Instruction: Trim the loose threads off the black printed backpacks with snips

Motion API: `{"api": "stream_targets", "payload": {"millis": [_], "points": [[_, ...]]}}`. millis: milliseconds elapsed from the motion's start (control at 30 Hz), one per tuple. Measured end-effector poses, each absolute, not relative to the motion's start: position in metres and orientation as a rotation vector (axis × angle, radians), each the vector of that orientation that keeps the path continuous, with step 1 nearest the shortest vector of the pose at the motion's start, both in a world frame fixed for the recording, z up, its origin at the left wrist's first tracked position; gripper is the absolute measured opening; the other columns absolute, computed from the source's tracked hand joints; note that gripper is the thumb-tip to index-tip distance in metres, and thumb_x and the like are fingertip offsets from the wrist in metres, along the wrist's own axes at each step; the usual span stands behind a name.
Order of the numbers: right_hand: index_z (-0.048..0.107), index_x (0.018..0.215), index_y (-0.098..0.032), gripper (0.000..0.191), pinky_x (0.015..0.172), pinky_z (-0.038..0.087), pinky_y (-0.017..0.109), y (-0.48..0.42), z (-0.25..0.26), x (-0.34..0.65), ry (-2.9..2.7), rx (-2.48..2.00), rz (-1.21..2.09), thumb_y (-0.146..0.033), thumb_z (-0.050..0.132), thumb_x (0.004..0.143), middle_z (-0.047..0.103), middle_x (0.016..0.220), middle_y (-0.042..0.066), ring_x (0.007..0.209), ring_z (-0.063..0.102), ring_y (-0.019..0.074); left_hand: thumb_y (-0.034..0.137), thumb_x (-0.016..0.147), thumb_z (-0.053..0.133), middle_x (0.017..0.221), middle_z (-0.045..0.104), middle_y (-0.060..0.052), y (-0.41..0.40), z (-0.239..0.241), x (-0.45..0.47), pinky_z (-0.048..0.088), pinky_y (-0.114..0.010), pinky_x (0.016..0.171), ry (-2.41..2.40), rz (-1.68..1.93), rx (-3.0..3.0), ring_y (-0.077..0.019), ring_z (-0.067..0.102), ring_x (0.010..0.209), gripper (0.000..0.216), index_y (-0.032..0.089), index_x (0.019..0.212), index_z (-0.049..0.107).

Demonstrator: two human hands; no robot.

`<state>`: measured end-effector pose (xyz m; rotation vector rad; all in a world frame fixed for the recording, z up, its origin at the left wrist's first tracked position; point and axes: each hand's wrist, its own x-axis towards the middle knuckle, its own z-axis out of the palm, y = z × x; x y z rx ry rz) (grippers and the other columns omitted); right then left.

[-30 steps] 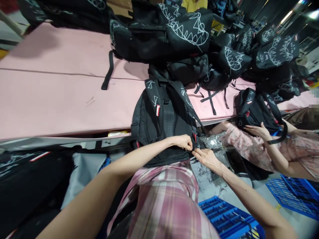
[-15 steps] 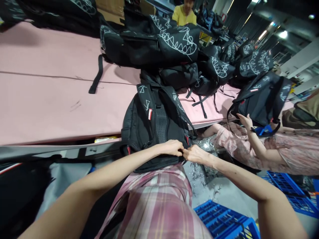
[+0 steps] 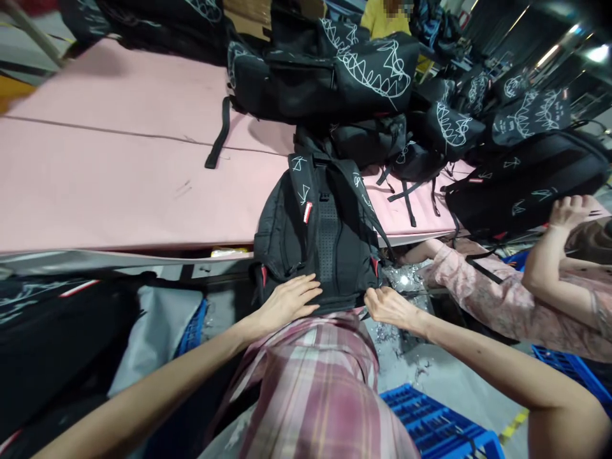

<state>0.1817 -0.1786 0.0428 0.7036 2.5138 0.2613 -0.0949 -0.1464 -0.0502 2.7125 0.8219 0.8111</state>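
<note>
A black backpack leans against the table edge and my lap, its strapped back panel facing up. White scribbles and a small red-and-white tag mark its shoulder straps. My left hand lies with fingers stretched out on the lower part of the back panel. At the bag's lower right corner, my right hand is closed in a pinch. What its fingers hold there is too small or hidden to make out.
The pink-topped table carries several black bags with white scribbles, among them a large one at the back. A co-worker's hand touches another backpack at right. Blue crates stand on the floor, and dark bags lie at left.
My left hand has moved left, away from my right hand, and opened flat on the backpack. My right hand stays pinched at the corner. The co-worker's backpack has been tipped over.
</note>
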Motion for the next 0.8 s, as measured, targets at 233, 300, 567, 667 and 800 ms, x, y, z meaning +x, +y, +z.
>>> {"api": "stream_targets", "payload": {"millis": [233, 300, 567, 667, 800], "points": [[0.048, 0.097, -0.013, 0.018, 0.052, 0.040, 0.028, -0.169, 0.039, 0.189, 2.474, 0.815, 0.177, -0.007, 0.033, 0.088, 0.055, 0.086, 0.007, 0.062, 0.055, 0.0165, 0.026, 0.089, 0.046, 0.091, 0.071, -0.006, -0.130, -0.042, -0.093, 0.053, -0.030, 0.084, 0.729, 1.036, 2.683, -0.0169, 0.065, 0.091, 0.024, 0.013, 0.092, 0.066], [0.047, 0.097, -0.014, 0.017, 0.053, 0.041, 0.029, -0.169, 0.037, 0.192, 2.458, 0.855, 0.157, -0.007, 0.034, 0.089, 0.056, 0.087, 0.007, 0.065, 0.056, 0.0171, 0.025, 0.089, 0.046, 0.087, 0.071, -0.005, -0.127, -0.039, -0.090, 0.054, -0.028, 0.083, 0.715, 1.040, 2.660, -0.0156, 0.066, 0.088, 0.024, 0.013, 0.089, 0.067], [0.047, 0.088, -0.013, 0.018, 0.052, 0.040, 0.028, -0.169, 0.037, 0.184, 2.440, 0.862, 0.203, -0.001, 0.034, 0.084, 0.053, 0.080, 0.008, 0.065, 0.055, 0.0180, 0.028, 0.087, 0.049, 0.092, 0.070, -0.006, -0.132, -0.038, -0.088, 0.054, -0.028, 0.080, 0.826, 1.033, 2.628, -0.0168, 0.065, 0.091, 0.022, 0.015, 0.090, 0.067], [0.047, 0.084, -0.014, 0.017, 0.051, 0.038, 0.028, -0.162, 0.039, 0.184, 2.472, 0.802, 0.221, -0.003, 0.033, 0.085, 0.052, 0.077, 0.007, 0.062, 0.053, 0.0177, 0.026, 0.087, 0.051, 0.091, 0.070, -0.006, -0.130, -0.036, -0.092, 0.054, -0.029, 0.080, 0.787, 1.087, 2.702, -0.0166, 0.065, 0.089, 0.019, 0.015, 0.089, 0.066], [0.048, 0.098, -0.013, 0.021, 0.055, 0.037, 0.028, -0.147, 0.044, 0.195, 2.595, 0.776, 0.295, -0.006, 0.030, 0.089, 0.054, 0.082, 0.006, 0.066, 0.053, 0.0155, 0.025, 0.087, 0.050, 0.090, 0.070, -0.005, -0.116, -0.023, -0.095, 0.053, -0.027, 0.080, 0.776, 1.137, 2.681, -0.0156, 0.066, 0.087, 0.019, 0.015, 0.091, 0.066]]}}
